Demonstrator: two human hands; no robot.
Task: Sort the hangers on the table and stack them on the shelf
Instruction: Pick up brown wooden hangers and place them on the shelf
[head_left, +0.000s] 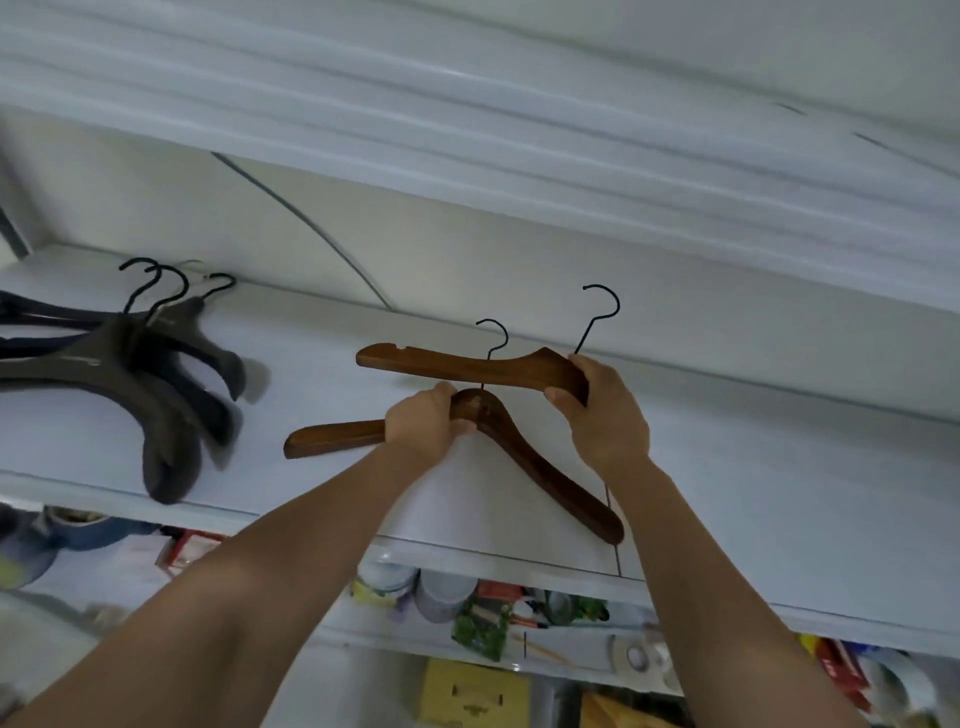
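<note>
Two brown wooden hangers with black hooks are over the white shelf (322, 332). My left hand (423, 421) grips the nearer wooden hanger (550, 478) at its centre; its arms spread left and down to the right, one end past the shelf's front edge. My right hand (602, 410) holds the farther wooden hanger (452, 364) at its right end, just behind the first. A pile of dark plastic hangers (150, 374) lies on the shelf's left part, hooks pointing to the back wall.
A lower shelf (467, 644) under the front edge holds jars, packets and boxes. A white ledge (519, 156) overhangs the shelf from above. The back wall (208, 208) stands close behind the hooks.
</note>
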